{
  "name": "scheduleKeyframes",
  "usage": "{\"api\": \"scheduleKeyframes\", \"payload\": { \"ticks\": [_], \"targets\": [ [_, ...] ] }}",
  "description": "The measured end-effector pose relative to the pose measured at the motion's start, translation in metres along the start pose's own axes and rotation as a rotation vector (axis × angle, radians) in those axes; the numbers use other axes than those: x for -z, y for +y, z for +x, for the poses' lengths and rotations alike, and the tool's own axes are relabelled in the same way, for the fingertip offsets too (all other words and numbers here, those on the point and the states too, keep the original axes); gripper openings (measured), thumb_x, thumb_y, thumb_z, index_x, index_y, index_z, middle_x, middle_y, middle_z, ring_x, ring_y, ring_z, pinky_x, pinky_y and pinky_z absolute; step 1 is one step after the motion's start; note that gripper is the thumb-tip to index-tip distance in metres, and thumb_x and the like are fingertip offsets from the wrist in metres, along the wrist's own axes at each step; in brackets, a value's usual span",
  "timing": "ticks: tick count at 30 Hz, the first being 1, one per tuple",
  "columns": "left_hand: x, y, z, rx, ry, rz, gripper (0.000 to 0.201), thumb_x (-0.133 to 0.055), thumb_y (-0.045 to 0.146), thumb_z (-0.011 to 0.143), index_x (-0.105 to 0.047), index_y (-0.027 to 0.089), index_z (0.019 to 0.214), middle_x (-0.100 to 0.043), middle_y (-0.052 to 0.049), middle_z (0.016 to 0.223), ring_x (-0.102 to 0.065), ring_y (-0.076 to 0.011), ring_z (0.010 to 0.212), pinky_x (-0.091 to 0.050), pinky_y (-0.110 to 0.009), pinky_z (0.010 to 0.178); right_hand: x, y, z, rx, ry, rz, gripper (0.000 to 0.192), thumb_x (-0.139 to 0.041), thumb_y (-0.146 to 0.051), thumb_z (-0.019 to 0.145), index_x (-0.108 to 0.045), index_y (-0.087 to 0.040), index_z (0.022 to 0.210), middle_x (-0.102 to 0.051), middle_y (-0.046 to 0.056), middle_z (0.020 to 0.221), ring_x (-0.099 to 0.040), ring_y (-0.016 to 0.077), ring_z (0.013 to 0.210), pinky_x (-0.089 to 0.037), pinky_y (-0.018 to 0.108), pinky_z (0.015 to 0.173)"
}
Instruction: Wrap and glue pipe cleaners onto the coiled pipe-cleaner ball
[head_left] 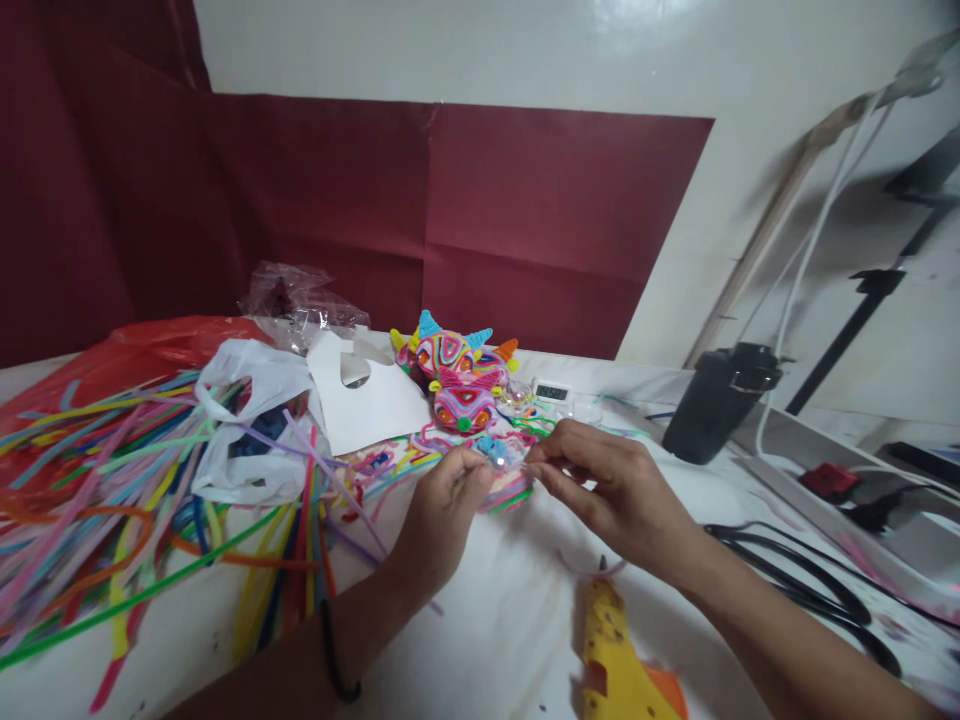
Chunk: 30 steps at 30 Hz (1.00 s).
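Observation:
My left hand (450, 505) is closed on a small pipe-cleaner craft piece (511, 497) with pink and green stripes and a light-blue part (493, 450) on top. Close on its right, my right hand (611, 485) pinches thumb against fingers at the piece's edge, on what looks like a pale pink pipe cleaner (600, 574) that curves out below the hand. The fingers cover part of the piece. Just beyond stand colourful pipe-cleaner animal heads (466, 400) with blue and orange horns. A yellow glue gun (611, 640) lies below my right hand, its nozzle facing away from me.
Many loose pipe cleaners (150, 480) spread over the left side, around a white plastic bag (259, 470). White card (367, 400) lies behind. To the right are a black cylindrical container (705, 410), coiled black cable (795, 580) and a power strip (885, 530). A small digital clock (553, 392) stands behind.

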<state>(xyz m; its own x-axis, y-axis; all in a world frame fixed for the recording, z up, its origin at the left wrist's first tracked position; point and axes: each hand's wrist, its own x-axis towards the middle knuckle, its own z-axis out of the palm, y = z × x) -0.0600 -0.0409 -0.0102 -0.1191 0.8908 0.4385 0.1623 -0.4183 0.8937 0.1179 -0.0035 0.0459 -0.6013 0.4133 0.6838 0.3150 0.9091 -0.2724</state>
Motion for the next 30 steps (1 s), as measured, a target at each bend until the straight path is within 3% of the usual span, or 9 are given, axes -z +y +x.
{"api": "scheduleKeyframes", "payload": {
  "ticks": [15,30],
  "targets": [
    [-0.0001,0.0035,-0.0015,0.051,-0.05,-0.07,0.025,-0.046,0.038,0.087,-0.047,0.02,0.069,-0.038,0.004,0.061,-0.035,-0.013,0.059,-0.03,-0.025,0.056,-0.0009,0.0035,0.0006,0.121,0.021,0.037,0.012,-0.057,-0.02,0.091,-0.067,-0.019,0.084,-0.065,0.005,0.072,-0.06,0.0162,0.07,-0.048,0.027,0.064],
    [-0.0044,-0.0043,-0.0007,0.177,-0.03,-0.249,0.022,-0.055,0.039,0.082,-0.052,0.019,0.071,-0.046,0.003,0.067,-0.042,-0.014,0.066,-0.035,-0.026,0.063,-0.0026,0.004,0.0001,0.226,0.0,-0.052,0.014,-0.051,-0.018,0.094,-0.065,-0.018,0.089,-0.064,0.006,0.072,-0.055,0.017,0.068,-0.044,0.03,0.062]
  ]
}}
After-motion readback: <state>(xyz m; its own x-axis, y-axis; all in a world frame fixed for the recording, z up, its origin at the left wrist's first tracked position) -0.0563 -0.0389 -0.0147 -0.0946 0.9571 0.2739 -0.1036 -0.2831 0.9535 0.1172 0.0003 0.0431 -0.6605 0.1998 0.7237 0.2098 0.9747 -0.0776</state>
